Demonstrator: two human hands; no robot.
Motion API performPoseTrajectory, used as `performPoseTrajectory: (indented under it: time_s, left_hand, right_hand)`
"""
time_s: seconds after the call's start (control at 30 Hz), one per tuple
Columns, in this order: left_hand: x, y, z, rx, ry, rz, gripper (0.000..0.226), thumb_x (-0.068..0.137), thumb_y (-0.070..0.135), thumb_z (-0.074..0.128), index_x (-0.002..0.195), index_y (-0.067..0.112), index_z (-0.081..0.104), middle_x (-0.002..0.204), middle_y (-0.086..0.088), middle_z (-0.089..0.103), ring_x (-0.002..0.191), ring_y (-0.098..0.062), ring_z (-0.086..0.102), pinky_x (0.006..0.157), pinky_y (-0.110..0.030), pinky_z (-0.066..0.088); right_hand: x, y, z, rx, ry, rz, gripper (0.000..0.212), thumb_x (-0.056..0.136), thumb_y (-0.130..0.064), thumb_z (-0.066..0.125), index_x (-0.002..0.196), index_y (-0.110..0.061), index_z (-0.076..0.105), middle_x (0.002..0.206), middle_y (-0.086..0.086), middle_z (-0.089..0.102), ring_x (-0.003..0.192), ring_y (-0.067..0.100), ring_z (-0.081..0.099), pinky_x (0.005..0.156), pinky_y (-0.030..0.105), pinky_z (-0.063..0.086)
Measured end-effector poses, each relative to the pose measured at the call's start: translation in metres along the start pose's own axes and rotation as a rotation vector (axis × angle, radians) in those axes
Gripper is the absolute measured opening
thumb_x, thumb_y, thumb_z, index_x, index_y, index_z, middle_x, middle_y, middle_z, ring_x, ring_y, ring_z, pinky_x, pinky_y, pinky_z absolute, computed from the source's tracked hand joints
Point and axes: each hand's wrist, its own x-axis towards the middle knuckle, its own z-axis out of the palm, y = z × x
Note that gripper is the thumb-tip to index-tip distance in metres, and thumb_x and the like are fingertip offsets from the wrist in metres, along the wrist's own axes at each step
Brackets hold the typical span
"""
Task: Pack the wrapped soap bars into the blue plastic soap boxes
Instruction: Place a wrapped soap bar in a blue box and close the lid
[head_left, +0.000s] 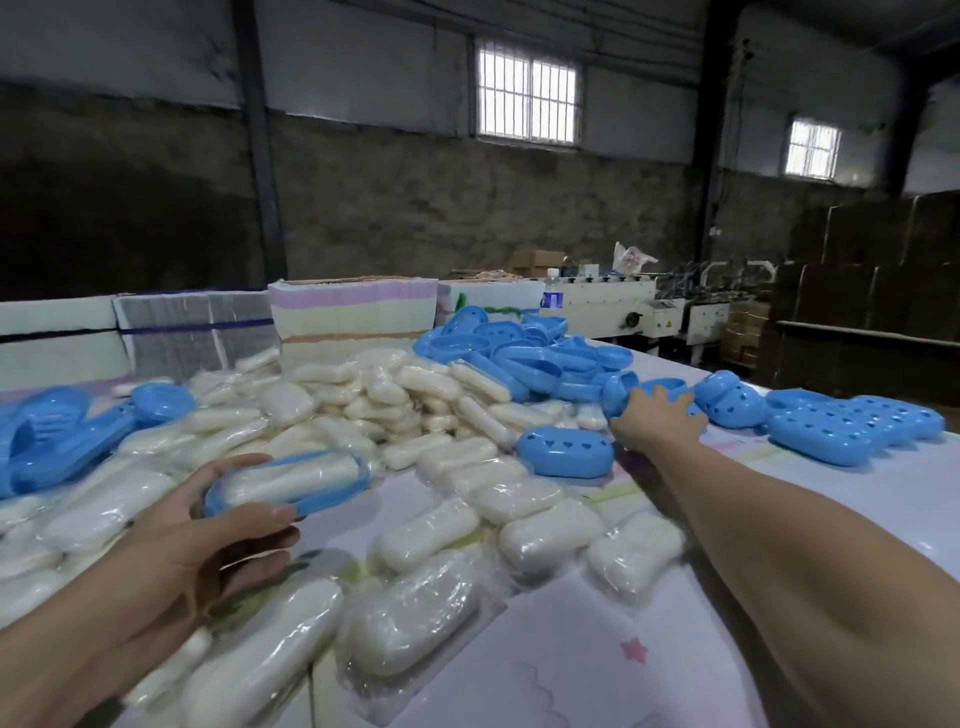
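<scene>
A loose heap of wrapped soap bars (363, 400), pale ovals in glossy, crinkled film, covers the counter (857, 499) between the two arms, with smooth blue soap boxes (524, 348) piled behind. The left hand (208, 540) grips a blue box half (291, 486) with a wrapped bar lying in it. The right hand (657, 421) reaches over the heap, fingers curled onto a blue box piece (621, 389) beside a row of perforated lids (852, 426).

The right hand (657, 422) hides whatever its fingers touch among the blue boxes; its grip cannot be judged. The wrapped soap bars (244, 670) at the bottom edge are blurred and cut off.
</scene>
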Motion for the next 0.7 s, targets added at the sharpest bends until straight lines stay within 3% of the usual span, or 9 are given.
performPoseTrajectory:
  time_s: [0.17,0.33,0.5,0.63,0.7]
  left_hand:
    - [0.004,-0.001,-0.001,0.038,0.005,-0.01,0.101,0.009,0.032,0.102,0.106,0.031,0.074,0.091,-0.01,0.077,0.066,-0.021,0.074,0.057,-0.03,0.059]
    - [0.005,-0.001,-0.003,0.028,0.024,-0.026,0.103,0.012,0.031,0.103,0.11,0.031,0.072,0.095,-0.014,0.077,0.067,-0.022,0.074,0.06,-0.031,0.06]
    - [0.008,-0.004,-0.004,0.035,0.035,-0.016,0.068,0.041,0.012,0.088,0.104,0.032,0.075,0.092,-0.015,0.077,0.064,-0.021,0.074,0.057,-0.03,0.059]
    - [0.006,-0.002,0.0,0.013,0.019,-0.007,0.06,0.043,0.011,0.083,0.1,0.031,0.076,0.085,-0.011,0.077,0.063,-0.021,0.074,0.054,-0.029,0.059]
    - [0.004,-0.001,0.003,0.011,0.015,0.001,0.06,0.046,0.008,0.081,0.102,0.029,0.074,0.084,-0.011,0.077,0.062,-0.02,0.073,0.052,-0.028,0.058]
  right_hand:
    - [0.007,0.0,0.006,-0.038,0.076,-0.054,0.03,0.086,-0.034,0.052,0.111,-0.018,0.051,0.124,0.01,0.055,0.127,0.036,0.037,0.101,0.052,0.032]
    - [0.014,0.002,0.007,0.002,0.142,-0.132,0.015,0.089,-0.023,0.055,0.104,-0.02,0.055,0.12,0.009,0.057,0.12,0.036,0.039,0.097,0.047,0.035]
    - [0.014,0.002,0.003,0.268,0.264,-0.221,0.026,0.088,-0.012,0.054,0.112,-0.019,0.064,0.114,0.01,0.064,0.113,0.036,0.048,0.086,0.041,0.045]
    - [0.007,-0.01,-0.012,0.51,0.299,-0.217,0.019,0.091,-0.027,0.064,0.109,-0.019,0.063,0.106,0.005,0.066,0.105,0.031,0.056,0.081,0.039,0.049]
    - [-0.004,-0.025,-0.021,0.591,0.326,-0.232,0.017,0.092,-0.032,0.063,0.104,-0.02,0.06,0.1,0.003,0.064,0.097,0.027,0.058,0.072,0.035,0.044]
